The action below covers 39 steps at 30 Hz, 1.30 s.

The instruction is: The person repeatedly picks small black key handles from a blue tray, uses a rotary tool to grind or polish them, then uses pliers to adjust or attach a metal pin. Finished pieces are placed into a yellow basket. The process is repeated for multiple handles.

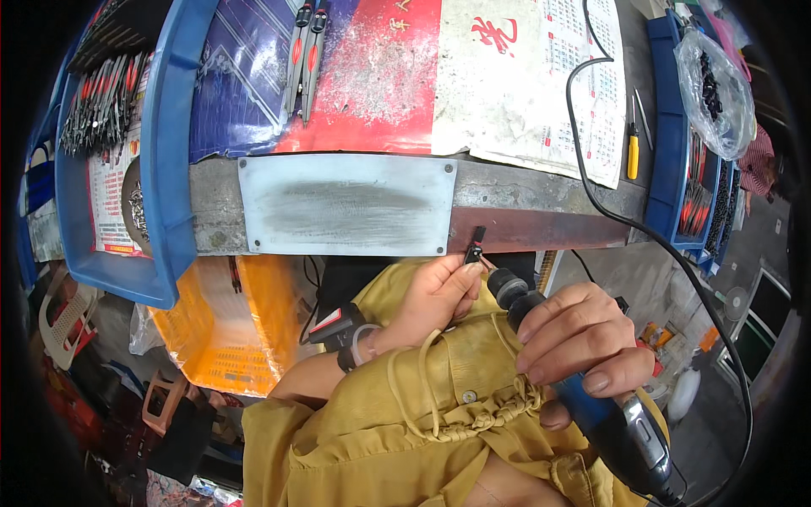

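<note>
My right hand is wrapped round a corded electric screwdriver with a blue and black body. Its narrow tip points up and left, at a small black part by the bench's front edge. That part is pinched between the thumb and fingers of my left hand, which partly cover it. Whether the tip touches the part or a screw in it, I cannot tell. Two grey and red drawing compasses lie side by side farther back on the bench.
A pale, smudged plate is fixed along the bench front. Blue bins with more compasses stand left and right. An orange crate sits below left. A yellow-handled screwdriver lies at right, near the black cable.
</note>
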Available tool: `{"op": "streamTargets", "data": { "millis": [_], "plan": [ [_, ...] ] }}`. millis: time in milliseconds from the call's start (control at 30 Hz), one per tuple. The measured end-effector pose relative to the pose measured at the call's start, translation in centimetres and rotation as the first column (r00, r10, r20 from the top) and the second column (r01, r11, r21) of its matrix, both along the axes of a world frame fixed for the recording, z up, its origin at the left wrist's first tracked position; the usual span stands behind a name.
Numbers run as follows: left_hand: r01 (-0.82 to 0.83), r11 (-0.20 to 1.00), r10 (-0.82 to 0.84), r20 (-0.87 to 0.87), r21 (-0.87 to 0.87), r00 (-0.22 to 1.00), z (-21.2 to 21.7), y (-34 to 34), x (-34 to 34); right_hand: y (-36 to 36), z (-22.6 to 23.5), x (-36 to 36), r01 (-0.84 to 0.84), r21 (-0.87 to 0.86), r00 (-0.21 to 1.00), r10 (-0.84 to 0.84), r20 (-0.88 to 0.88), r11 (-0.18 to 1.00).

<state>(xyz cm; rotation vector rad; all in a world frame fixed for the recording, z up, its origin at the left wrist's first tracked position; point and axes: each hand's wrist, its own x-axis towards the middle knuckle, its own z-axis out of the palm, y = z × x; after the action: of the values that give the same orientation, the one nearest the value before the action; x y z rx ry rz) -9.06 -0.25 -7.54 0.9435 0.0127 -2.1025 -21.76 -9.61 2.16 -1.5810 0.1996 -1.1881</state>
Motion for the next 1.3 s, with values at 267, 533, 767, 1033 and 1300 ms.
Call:
{"op": "streamTargets", "data": {
  "millis": [267, 533, 767, 1033, 1300],
  "plan": [
    [-0.036, 0.999, 0.037, -0.038, 0.012, 0.999, -0.1, 0.0, -0.1, -0.2, -0.2, 0.5, 0.005, 0.002, 1.0, -0.005, -0.018, 1.0],
    [-0.035, 0.999, 0.035, 0.008, 0.003, 0.999, 0.1, 0.0, -0.3, -0.6, -0.1, 0.6, -0.041, 0.028, 0.999, 0.042, -0.03, 0.999],
    [-0.056, 0.998, 0.059, 0.116, -0.029, 0.992, 0.1, 0.2, -1.0, -0.7, 0.2, 0.8, -0.08, -0.038, 0.981, 0.072, -0.18, 0.996],
    [0.024, 0.997, -0.005, 0.242, -0.073, 0.97, -0.2, 0.4, -1.0, -1.3, -0.1, 1.0, -0.097, -0.016, 0.977, 0.092, -0.19, 0.995],
    [-0.041, 0.996, 0.061, 0.258, -0.081, 0.964, -0.1, 0.5, -1.6, -1.7, -0.5, 1.5, -0.084, -0.001, 0.99, 0.084, -0.111, 0.996]
  ]
}}
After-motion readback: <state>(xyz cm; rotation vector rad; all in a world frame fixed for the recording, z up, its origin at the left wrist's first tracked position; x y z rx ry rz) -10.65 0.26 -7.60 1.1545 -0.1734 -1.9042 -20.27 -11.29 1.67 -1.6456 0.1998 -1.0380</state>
